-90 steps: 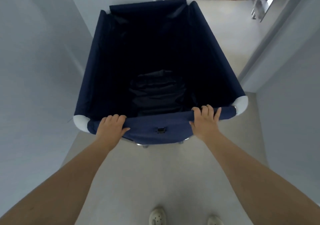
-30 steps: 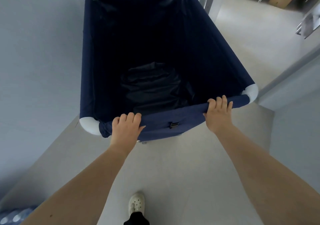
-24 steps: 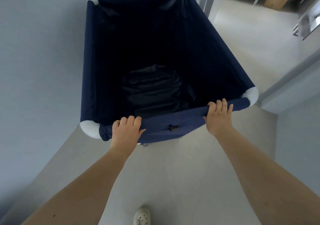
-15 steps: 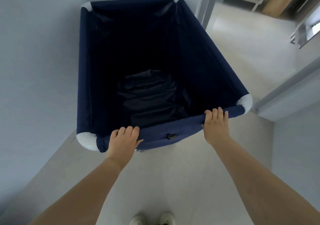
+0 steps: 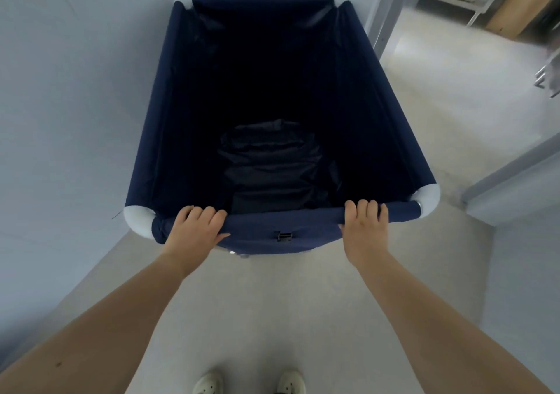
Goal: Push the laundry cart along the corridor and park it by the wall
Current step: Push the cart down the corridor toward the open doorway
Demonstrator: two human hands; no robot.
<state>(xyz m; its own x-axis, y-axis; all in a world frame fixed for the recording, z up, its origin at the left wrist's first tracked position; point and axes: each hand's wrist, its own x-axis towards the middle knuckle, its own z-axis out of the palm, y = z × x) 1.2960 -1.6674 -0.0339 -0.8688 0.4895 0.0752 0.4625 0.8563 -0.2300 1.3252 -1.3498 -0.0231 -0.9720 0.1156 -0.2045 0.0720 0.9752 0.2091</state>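
Cart now against wall, dark fabric inside, both hands gripping rim

A plain service corridor, as in a hotel or laundry: bare pale walls, grey floor, a metal door frame, and a navy cart.

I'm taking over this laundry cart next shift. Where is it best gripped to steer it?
Grip the laundry cart by its padded near rail, from behind, as the left hand and right hand do: fingers curled over it, spread toward the corners, which should help steering.
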